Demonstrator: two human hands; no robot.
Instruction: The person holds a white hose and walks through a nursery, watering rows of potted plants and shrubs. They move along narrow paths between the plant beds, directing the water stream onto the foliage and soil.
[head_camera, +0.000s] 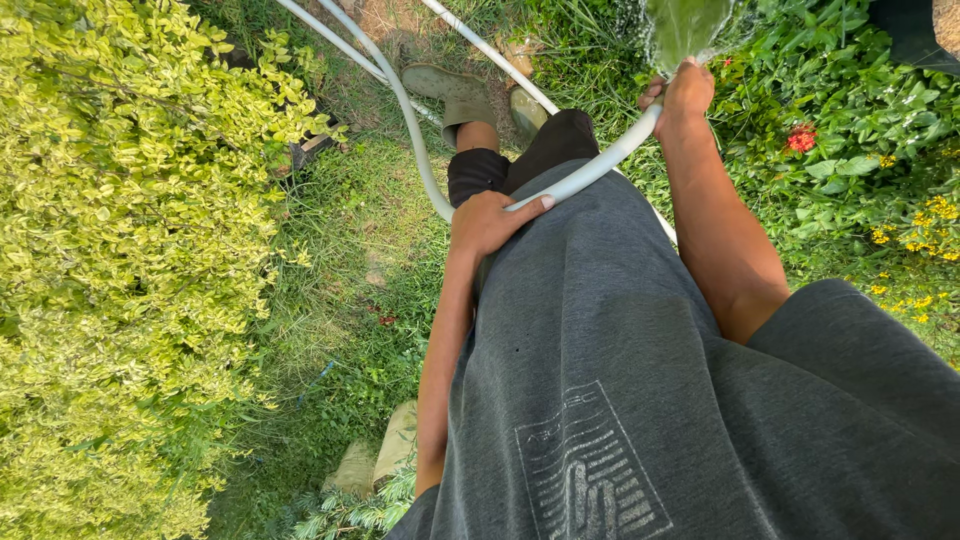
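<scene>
Right hand (685, 95) grasps the white garden hose (600, 165) end, spraying water; left hand (490, 222) clenches it mid-length

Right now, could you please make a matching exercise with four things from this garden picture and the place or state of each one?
Things:
1. left hand
2. right hand
3. red flower
4. yellow-green bush

Places or states:
A. fills the picture's left side
B. at the hose end, where water sprays
C. among green leaves on the right
D. holds the hose against the grey shirt

Pairs: 1-D, 2-B, 3-C, 4-A
</scene>
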